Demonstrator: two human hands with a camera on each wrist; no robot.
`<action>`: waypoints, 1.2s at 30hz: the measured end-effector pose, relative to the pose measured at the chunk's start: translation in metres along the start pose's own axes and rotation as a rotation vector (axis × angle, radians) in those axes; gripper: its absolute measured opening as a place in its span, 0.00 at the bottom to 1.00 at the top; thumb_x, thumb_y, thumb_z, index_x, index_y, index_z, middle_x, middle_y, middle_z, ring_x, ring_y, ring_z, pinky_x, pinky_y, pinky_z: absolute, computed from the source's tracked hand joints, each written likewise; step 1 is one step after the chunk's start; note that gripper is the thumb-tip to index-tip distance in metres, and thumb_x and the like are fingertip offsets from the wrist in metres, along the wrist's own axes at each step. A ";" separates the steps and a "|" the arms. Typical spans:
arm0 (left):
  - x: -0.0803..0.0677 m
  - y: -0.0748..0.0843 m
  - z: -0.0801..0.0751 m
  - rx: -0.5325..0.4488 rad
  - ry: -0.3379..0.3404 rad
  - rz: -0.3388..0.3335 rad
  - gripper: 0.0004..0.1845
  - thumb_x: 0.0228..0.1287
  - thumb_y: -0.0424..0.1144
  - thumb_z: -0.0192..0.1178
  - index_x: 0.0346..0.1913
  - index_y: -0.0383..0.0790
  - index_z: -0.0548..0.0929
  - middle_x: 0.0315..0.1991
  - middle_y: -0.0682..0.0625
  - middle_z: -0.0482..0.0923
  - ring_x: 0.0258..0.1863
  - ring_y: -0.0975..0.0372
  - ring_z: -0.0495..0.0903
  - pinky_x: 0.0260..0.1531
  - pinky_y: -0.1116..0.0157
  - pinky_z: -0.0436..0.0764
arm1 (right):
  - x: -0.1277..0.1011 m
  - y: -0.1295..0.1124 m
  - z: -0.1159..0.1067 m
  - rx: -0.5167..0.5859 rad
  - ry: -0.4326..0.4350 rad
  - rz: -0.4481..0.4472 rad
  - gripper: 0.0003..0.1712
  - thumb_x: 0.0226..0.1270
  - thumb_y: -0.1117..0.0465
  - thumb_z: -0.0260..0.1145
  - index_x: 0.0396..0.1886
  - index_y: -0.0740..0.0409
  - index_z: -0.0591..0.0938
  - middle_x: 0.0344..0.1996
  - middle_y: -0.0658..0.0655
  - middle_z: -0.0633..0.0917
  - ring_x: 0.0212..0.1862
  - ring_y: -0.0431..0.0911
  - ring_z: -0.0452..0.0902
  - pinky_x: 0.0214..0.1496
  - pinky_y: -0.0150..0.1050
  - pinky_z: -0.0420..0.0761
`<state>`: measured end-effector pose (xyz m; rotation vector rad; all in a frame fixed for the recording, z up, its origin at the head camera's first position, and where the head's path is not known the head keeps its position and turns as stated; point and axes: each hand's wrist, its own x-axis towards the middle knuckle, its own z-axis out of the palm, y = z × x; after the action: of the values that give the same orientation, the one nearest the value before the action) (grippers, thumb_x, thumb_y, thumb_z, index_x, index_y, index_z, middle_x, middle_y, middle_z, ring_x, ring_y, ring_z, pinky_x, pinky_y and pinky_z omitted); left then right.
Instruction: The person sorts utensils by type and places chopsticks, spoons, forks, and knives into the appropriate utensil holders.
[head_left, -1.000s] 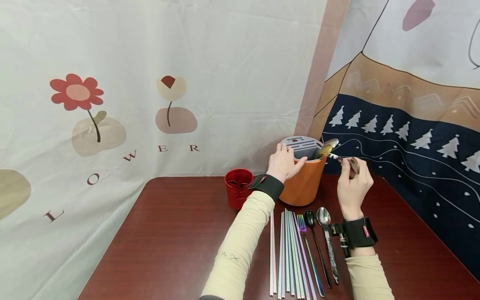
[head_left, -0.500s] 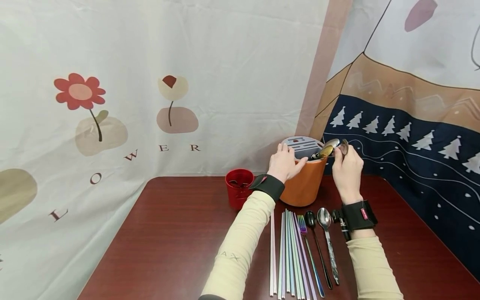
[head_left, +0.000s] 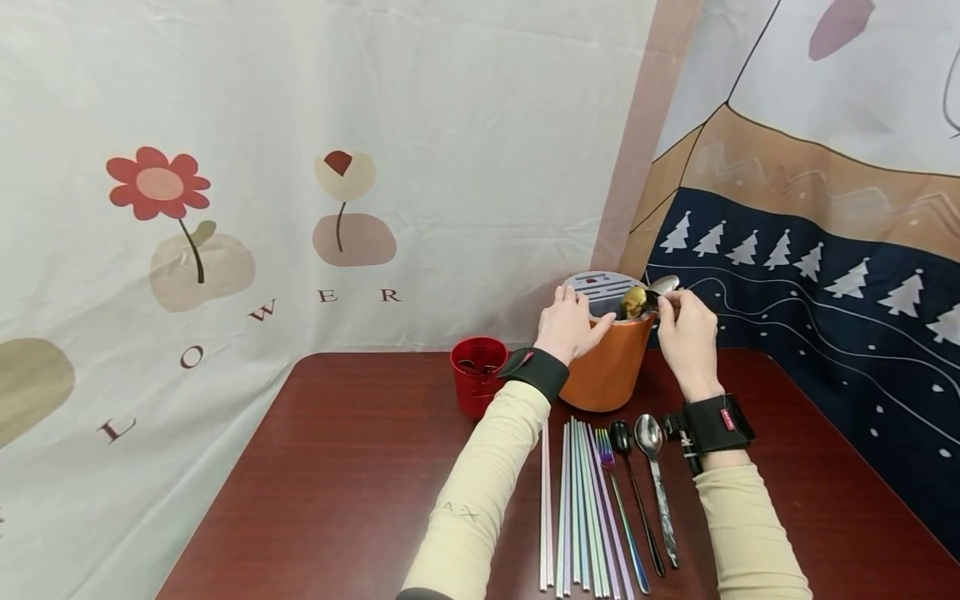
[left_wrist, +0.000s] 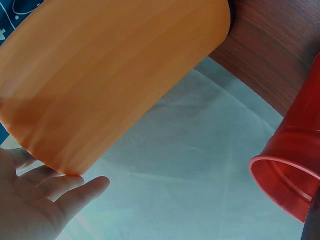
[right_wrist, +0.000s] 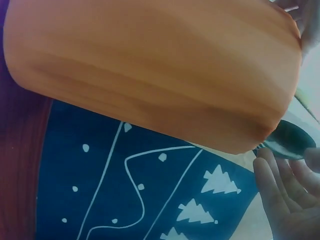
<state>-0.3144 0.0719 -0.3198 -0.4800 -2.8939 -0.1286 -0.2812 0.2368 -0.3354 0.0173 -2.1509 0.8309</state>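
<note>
An orange utensil holder (head_left: 606, 367) with a grey slotted top stands at the back right of the table. My left hand (head_left: 567, 327) rests on its rim, fingers spread over the near left edge. At the right side of the rim, my right hand (head_left: 688, 342) pinches a spoon (right_wrist: 295, 140) by its bowl; the handle points into the holder and is hidden. A gold spoon (head_left: 634, 302) and a silver spoon (head_left: 665, 284) stick up from the same compartment, bowls uppermost, close to my right fingertips.
A red cup (head_left: 477, 379) with dark items inside stands left of the holder. In front lie several pastel chopsticks (head_left: 581, 508), a rainbow fork (head_left: 604, 450), a black spoon (head_left: 621, 437) and a silver spoon with a marbled handle (head_left: 648, 435). A printed curtain (head_left: 450, 167) hangs behind the table.
My right hand has moved left to the holder's rim, bringing the spoon's handle into it. The gold spoon's bowl has shifted left. My left hand has stayed on the rim.
</note>
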 end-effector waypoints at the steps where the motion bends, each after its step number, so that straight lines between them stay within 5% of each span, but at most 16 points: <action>1: 0.000 0.000 0.000 0.000 -0.001 0.000 0.38 0.69 0.67 0.33 0.69 0.44 0.65 0.72 0.48 0.60 0.71 0.59 0.58 0.55 0.65 0.78 | -0.001 0.001 0.000 0.000 -0.002 0.005 0.15 0.71 0.63 0.54 0.43 0.72 0.79 0.35 0.69 0.82 0.37 0.58 0.79 0.36 0.36 0.69; 13: 0.001 -0.001 0.001 0.001 0.010 0.006 0.37 0.69 0.67 0.33 0.68 0.44 0.67 0.70 0.47 0.62 0.69 0.59 0.61 0.53 0.65 0.79 | -0.040 0.013 -0.006 -0.001 -0.018 0.085 0.14 0.71 0.61 0.55 0.44 0.69 0.79 0.35 0.65 0.83 0.36 0.55 0.80 0.33 0.22 0.66; 22: 0.000 -0.001 0.000 0.000 0.004 0.007 0.37 0.69 0.67 0.33 0.68 0.44 0.66 0.71 0.47 0.61 0.70 0.59 0.60 0.54 0.65 0.79 | -0.070 0.024 -0.011 -0.049 -0.083 0.111 0.13 0.71 0.61 0.55 0.43 0.68 0.79 0.32 0.64 0.84 0.33 0.55 0.79 0.31 0.28 0.68; 28: 0.000 -0.001 0.001 0.001 0.004 0.005 0.38 0.69 0.67 0.33 0.69 0.44 0.66 0.71 0.47 0.61 0.70 0.59 0.60 0.53 0.65 0.79 | -0.084 0.032 -0.014 -0.102 -0.191 0.102 0.13 0.70 0.61 0.56 0.43 0.68 0.79 0.32 0.66 0.82 0.33 0.56 0.79 0.29 0.37 0.71; 36: 0.000 0.000 0.001 -0.001 -0.009 -0.002 0.38 0.69 0.67 0.32 0.69 0.45 0.65 0.72 0.48 0.59 0.72 0.59 0.58 0.55 0.65 0.78 | -0.095 0.044 -0.020 -0.186 -0.460 0.185 0.16 0.68 0.58 0.58 0.45 0.68 0.78 0.36 0.67 0.83 0.30 0.53 0.80 0.24 0.39 0.73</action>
<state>-0.3149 0.0720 -0.3205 -0.4797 -2.9029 -0.1290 -0.2160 0.2585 -0.4172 -0.0951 -2.6901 0.7824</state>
